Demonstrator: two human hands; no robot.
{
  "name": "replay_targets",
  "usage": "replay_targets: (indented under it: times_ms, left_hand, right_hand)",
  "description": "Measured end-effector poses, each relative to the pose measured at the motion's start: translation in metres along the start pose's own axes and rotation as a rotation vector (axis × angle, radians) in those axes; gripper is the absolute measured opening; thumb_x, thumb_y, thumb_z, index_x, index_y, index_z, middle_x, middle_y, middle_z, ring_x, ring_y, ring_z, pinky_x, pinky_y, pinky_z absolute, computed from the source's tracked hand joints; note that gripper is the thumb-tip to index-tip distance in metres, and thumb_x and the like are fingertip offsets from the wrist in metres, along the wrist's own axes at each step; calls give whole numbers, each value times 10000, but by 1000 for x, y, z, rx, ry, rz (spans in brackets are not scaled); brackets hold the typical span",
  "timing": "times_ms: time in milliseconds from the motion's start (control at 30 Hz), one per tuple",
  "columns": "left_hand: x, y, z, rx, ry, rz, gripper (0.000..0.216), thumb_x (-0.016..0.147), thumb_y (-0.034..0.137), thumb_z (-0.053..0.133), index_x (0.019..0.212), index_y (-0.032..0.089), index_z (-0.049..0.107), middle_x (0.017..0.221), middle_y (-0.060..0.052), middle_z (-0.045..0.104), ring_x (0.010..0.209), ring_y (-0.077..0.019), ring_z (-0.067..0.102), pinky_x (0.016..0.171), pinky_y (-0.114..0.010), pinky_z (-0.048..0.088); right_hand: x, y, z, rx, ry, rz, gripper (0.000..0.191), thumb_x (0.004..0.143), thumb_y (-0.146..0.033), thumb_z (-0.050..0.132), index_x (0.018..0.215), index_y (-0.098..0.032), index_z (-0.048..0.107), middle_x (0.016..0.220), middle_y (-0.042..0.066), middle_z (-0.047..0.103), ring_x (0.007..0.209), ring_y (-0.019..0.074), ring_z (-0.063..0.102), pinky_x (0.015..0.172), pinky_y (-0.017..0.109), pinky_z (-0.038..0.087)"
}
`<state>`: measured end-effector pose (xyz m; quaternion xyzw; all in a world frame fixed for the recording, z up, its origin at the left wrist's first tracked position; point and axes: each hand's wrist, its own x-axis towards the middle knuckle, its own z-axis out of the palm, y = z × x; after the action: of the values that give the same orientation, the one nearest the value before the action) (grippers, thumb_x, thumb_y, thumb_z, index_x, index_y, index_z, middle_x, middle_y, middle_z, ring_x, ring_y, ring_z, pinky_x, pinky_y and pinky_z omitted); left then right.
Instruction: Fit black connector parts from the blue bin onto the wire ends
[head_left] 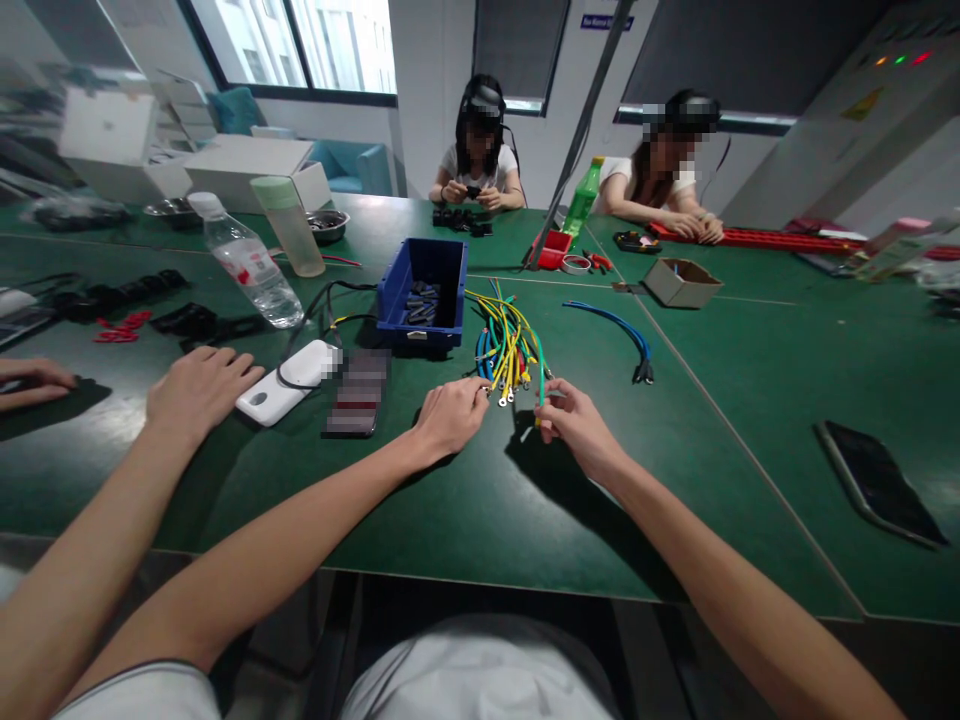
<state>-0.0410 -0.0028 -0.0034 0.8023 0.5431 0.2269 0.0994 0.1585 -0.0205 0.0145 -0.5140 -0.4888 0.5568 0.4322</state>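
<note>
A bundle of yellow, green, blue and black wires [510, 335] with metal ring terminals lies on the green table in front of me. My right hand [577, 425] pinches a green wire [541, 365] at the bundle's right side, close to its lower end. At the bundle's left edge, my left hand [454, 415] has its fingers closed by the wire ends; what is between the fingertips I cannot make out. Behind the bundle stands a dark blue bin [422, 295] holding dark grey sleeve-like pieces. Several blue wires [619, 325] with dark ends lie apart to the right.
A phone [357, 392] and white power bank [289, 382] lie left, beside a co-worker's hand [199, 390]. Water bottle [247, 260] and green-lidded bottle [289, 228] stand behind. A small cardboard box [681, 284] is back right, another phone [881, 482] far right. Two people sit opposite.
</note>
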Motion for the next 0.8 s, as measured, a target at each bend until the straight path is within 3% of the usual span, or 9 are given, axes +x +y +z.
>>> replay_targets:
  times_ms: [200, 500, 800]
  left_hand:
    - [-1, 4, -1, 48, -30, 31, 349, 931, 265, 348, 1177, 242, 596, 1084, -60, 668, 938, -215, 644, 803, -313, 498]
    - [0, 2, -4, 38, -33, 97, 373, 950, 293, 318, 1197, 213, 585, 1058, -75, 619, 898, -199, 626, 776, -298, 494]
    - [-3, 3, -6, -63, 5, 180, 372, 951, 258, 311, 1227, 164, 542, 1055, -78, 594, 878, -188, 605, 784, -311, 491]
  right_hand:
    - [0, 3, 1, 28, -24, 24, 343, 698, -381, 715, 874, -204, 481, 563, -73, 526, 414, 73, 469, 412, 206, 417]
    - [-1, 2, 0, -55, 78, -78, 305, 702, -372, 710, 822, -191, 497, 626, -71, 498, 370, 68, 483, 359, 214, 401]
    - [8, 4, -13, -173, 198, -238, 264, 752, -376, 663, 799, -207, 465, 717, -46, 537, 403, 90, 534, 408, 247, 426]
